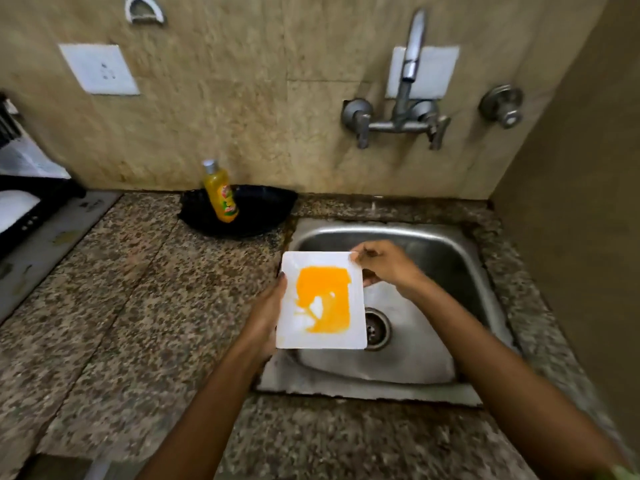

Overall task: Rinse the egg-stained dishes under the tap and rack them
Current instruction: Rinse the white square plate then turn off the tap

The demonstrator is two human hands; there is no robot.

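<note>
A white rectangular plate (308,337) smeared with orange-yellow egg is held flat over the left edge of the steel sink (446,251). My left hand (266,317) grips its left edge from below, thumb on the rim. My right hand (384,263) pinches its far right corner. The tap (410,64) rises from the wall above the sink, and no water runs from it. A black rack (20,209) holding something white shows at the far left edge.
A yellow dish-soap bottle (220,194) leans in a black dish (263,209) by the wall, left of the sink. Speckled granite counter (138,289) spreads left and in front. A side wall (571,202) closes the right. The sink drain (375,329) lies beside the plate.
</note>
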